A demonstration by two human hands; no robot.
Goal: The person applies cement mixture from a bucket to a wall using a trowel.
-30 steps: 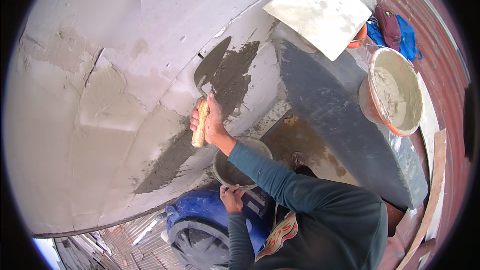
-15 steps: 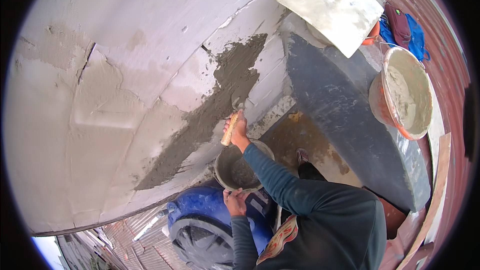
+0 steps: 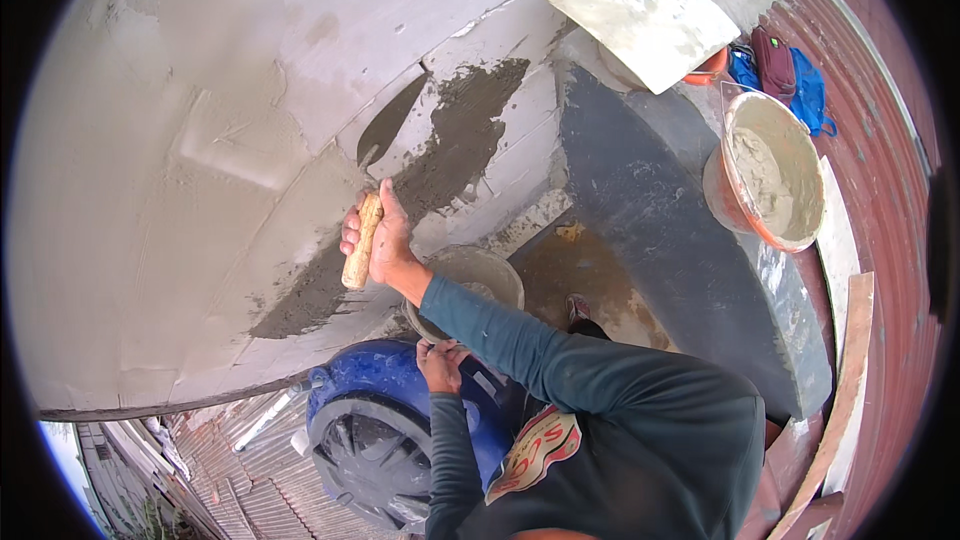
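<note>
My right hand grips the wooden handle of a trowel. Its blade lies flat against the pale block wall, just left of a dark wet mortar patch. A second wet streak runs down the wall below the hand. My left hand holds the near rim of a small grey bucket, which it keeps close under the right forearm.
A blue drum stands below my left hand. To the right, an orange bucket of mortar sits by a dark grey slab. A mortar-smeared board lies at the top, with blue and maroon bags beside it. Planks run along the right edge.
My right hand dipped toward the small bucket, then swung back left and up. The trowel blade now rests higher on the wall. My left hand stays on the bucket.
</note>
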